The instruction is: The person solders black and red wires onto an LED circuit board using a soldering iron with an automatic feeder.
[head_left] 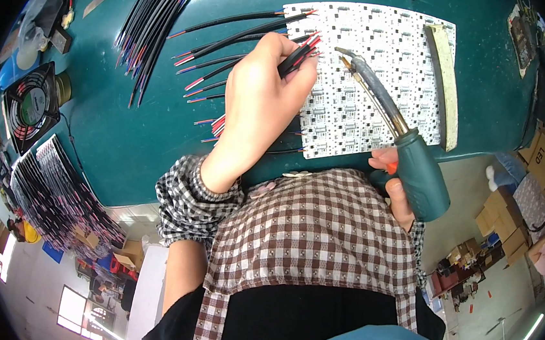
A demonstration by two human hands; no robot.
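Dark green and wide, the worktop (158, 147) has a pile of long black wires (157, 17) on the left. In front of the person lies a flat white sheet covered in small black parts (354, 125). The left grip (259, 94) is pinched on a small bunch of black wires with red and white ends (295, 59), over the sheet's left edge. The right grip (400, 204) is wrapped around a soldering iron with a green handle (424, 177). It points at the sheet, near the bunch; from here I can't tell if it touches.
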